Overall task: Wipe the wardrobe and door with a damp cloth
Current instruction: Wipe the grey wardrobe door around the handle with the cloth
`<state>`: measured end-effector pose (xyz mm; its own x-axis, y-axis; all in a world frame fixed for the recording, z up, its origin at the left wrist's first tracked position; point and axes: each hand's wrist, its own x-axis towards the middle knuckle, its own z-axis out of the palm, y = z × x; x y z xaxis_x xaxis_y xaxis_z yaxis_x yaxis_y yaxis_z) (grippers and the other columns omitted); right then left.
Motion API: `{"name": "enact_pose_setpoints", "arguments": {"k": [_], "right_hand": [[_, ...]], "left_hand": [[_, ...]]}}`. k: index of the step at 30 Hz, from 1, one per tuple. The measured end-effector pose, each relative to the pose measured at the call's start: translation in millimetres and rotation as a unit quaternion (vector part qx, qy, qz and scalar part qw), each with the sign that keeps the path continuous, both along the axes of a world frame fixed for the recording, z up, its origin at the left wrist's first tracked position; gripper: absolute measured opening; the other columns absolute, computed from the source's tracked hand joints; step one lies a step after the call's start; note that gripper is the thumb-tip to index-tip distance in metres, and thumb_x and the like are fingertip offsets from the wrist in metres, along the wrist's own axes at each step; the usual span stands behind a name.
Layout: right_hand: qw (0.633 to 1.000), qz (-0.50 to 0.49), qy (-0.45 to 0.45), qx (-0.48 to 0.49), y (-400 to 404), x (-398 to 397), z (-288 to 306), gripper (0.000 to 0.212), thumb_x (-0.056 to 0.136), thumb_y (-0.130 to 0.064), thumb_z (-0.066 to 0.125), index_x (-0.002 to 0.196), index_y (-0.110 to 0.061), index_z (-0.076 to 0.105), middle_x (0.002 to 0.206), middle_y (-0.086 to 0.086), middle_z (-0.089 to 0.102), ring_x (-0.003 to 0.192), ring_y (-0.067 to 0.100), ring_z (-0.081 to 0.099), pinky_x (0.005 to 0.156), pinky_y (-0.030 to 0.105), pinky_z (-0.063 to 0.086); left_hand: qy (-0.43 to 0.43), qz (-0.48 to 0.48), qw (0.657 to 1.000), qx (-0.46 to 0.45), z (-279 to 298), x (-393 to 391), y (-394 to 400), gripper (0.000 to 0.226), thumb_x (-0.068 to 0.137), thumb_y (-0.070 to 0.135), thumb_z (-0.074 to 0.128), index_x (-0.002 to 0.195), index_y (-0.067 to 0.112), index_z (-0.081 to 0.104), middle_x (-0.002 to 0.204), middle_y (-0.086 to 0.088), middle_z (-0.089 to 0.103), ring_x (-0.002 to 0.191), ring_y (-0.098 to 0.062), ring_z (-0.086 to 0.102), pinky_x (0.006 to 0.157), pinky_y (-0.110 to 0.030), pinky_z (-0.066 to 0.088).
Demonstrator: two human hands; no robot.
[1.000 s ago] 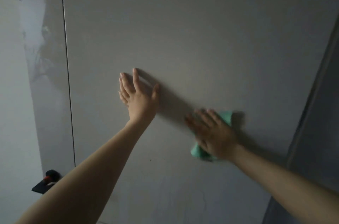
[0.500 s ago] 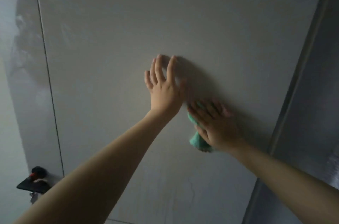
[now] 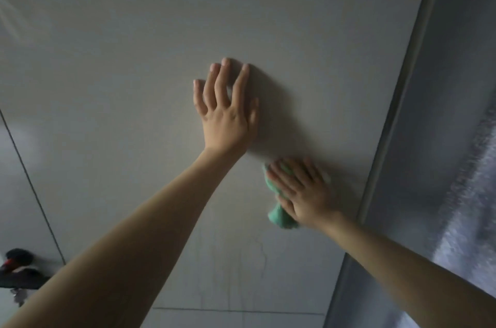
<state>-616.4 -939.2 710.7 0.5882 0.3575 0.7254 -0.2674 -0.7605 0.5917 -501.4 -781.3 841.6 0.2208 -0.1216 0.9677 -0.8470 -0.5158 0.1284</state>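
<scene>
A flat pale grey door panel fills most of the view. My left hand lies flat on it with its fingers straight and pointing up. Just below and to the right, my right hand presses a green cloth against the panel with straight fingers. The cloth shows at the fingertips and bunches out below the thumb side; the rest is hidden under the palm.
A thin dark vertical seam runs down the left side. A black door handle with a red mark sits at the lower left. A grey frame edge slants down the right, with a darker surface beyond it.
The view has shifted right and up, so the seam and handle sit further left. My right hand with the cloth has slid down and right, away from my left hand.
</scene>
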Motion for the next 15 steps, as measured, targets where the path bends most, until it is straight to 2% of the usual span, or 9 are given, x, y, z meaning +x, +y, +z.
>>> {"name": "enact_pose_setpoints", "arguments": {"k": [2, 3, 6, 9, 11, 15], "right_hand": [[0.997, 0.001, 0.049, -0.053, -11.2, -11.3, -20.2, 0.057, 0.101, -0.036, 0.023, 0.154, -0.023, 0.005, 0.160, -0.002, 0.011, 0.147, 0.019, 0.008, 0.117, 0.041, 0.006], [0.997, 0.008, 0.045, -0.060, -13.7, -14.7, -13.7, 0.058, 0.100, -0.035, 0.027, 0.154, -0.023, 0.006, 0.160, -0.003, 0.012, 0.147, 0.019, 0.009, 0.116, 0.041, 0.008], [0.997, 0.004, -0.069, 0.018, -9.0, -16.9, 43.1, 0.057, 0.096, -0.035, 0.038, 0.149, -0.021, 0.025, 0.151, -0.003, 0.031, 0.139, 0.024, 0.028, 0.115, 0.043, 0.013], [0.985, 0.001, -0.160, 0.065, -6.1, -11.0, 70.8, 0.053, 0.098, -0.036, 0.038, 0.147, -0.015, 0.032, 0.151, 0.002, 0.033, 0.140, 0.027, 0.026, 0.116, 0.047, 0.019], [0.984, -0.001, -0.162, 0.074, -5.0, -8.1, 50.9, 0.056, 0.097, -0.036, 0.038, 0.148, -0.015, 0.029, 0.152, 0.002, 0.032, 0.141, 0.028, 0.023, 0.117, 0.047, 0.015], [0.995, -0.041, -0.075, 0.052, -6.6, -17.7, -12.7, 0.063, 0.089, -0.038, 0.047, 0.147, -0.022, 0.030, 0.147, -0.001, 0.035, 0.139, 0.024, 0.022, 0.116, 0.043, 0.011]], "left_hand": [[-0.018, 0.011, 1.000, 0.010, -2.3, 3.7, 0.6, 0.059, 0.092, 0.038, 0.044, 0.145, 0.014, 0.037, 0.150, -0.021, 0.032, 0.140, -0.034, 0.017, 0.115, -0.047, 0.001], [-0.024, 0.013, 1.000, 0.014, -4.1, 4.5, 0.5, 0.060, 0.092, 0.039, 0.044, 0.146, 0.014, 0.036, 0.150, -0.022, 0.031, 0.140, -0.035, 0.016, 0.115, -0.048, 0.002], [-0.038, 0.021, 0.999, 0.025, -9.3, 6.5, -0.1, 0.062, 0.093, 0.041, 0.042, 0.147, 0.013, 0.033, 0.152, -0.022, 0.028, 0.141, -0.035, 0.015, 0.114, -0.052, 0.003], [-0.055, 0.042, 0.997, 0.017, -14.0, 8.7, -3.6, 0.062, 0.093, 0.040, 0.042, 0.147, 0.012, 0.032, 0.151, -0.022, 0.029, 0.141, -0.034, 0.014, 0.114, -0.053, 0.005], [-0.067, 0.052, 0.996, 0.006, -15.1, 11.5, -6.6, 0.061, 0.092, 0.039, 0.043, 0.146, 0.011, 0.033, 0.151, -0.022, 0.030, 0.141, -0.033, 0.014, 0.115, -0.052, 0.004], [-0.083, 0.059, 0.995, -0.007, -11.7, 13.4, -8.0, 0.061, 0.091, 0.038, 0.044, 0.145, 0.011, 0.034, 0.150, -0.023, 0.032, 0.140, -0.033, 0.015, 0.115, -0.049, 0.002]]}}
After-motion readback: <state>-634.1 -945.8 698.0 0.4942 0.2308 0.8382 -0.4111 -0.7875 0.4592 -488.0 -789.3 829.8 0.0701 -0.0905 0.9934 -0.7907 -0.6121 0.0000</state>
